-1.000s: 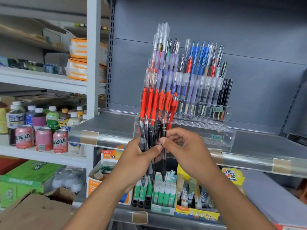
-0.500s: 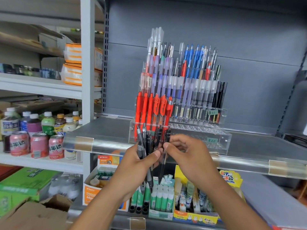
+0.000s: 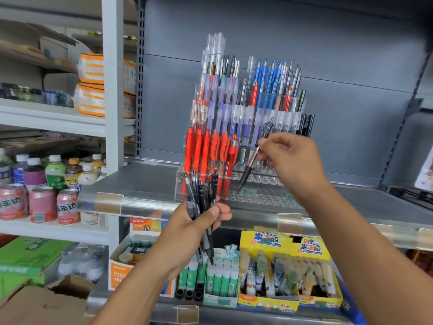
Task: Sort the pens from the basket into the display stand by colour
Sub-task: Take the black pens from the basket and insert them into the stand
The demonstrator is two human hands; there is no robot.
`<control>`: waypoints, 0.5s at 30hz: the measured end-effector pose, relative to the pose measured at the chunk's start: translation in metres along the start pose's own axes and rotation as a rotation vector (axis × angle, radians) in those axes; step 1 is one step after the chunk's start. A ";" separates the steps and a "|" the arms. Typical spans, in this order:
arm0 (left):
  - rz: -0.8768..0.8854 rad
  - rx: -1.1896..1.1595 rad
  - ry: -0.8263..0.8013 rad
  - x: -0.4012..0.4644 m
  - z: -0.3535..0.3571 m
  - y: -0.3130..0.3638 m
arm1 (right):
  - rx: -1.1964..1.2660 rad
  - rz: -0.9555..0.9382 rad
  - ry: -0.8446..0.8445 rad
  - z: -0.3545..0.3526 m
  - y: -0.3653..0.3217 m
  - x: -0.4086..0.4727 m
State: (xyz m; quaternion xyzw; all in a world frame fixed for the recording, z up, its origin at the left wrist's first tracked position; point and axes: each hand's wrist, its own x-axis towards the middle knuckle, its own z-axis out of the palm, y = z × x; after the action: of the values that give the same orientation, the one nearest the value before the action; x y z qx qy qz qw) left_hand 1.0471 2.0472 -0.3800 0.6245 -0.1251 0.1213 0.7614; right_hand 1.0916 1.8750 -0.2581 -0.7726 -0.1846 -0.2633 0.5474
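right hand pinches one black pen, tilted, tip just over the display stand front row. left hand curled round a bundle of dark pens below the stand's red pens.

Upper shelf: a grey metal shelf with a clear front strip is seen
On it: a clear tiered display stand is set near the front edge, filled with pens
Front tier: red pens are stood upright at the left
Upper tiers: blue pens are held at the right
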 end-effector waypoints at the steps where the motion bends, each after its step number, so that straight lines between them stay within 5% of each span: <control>1: 0.001 -0.006 0.001 0.001 0.000 0.000 | -0.004 -0.003 0.020 -0.001 -0.002 0.007; 15: 0.004 -0.019 -0.037 0.002 0.003 0.006 | -0.202 -0.086 0.084 0.020 0.006 0.040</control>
State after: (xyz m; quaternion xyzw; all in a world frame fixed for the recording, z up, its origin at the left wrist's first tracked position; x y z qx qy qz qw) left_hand 1.0469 2.0458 -0.3728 0.6190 -0.1415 0.1101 0.7646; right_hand 1.1311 1.8920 -0.2435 -0.8035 -0.1668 -0.3360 0.4622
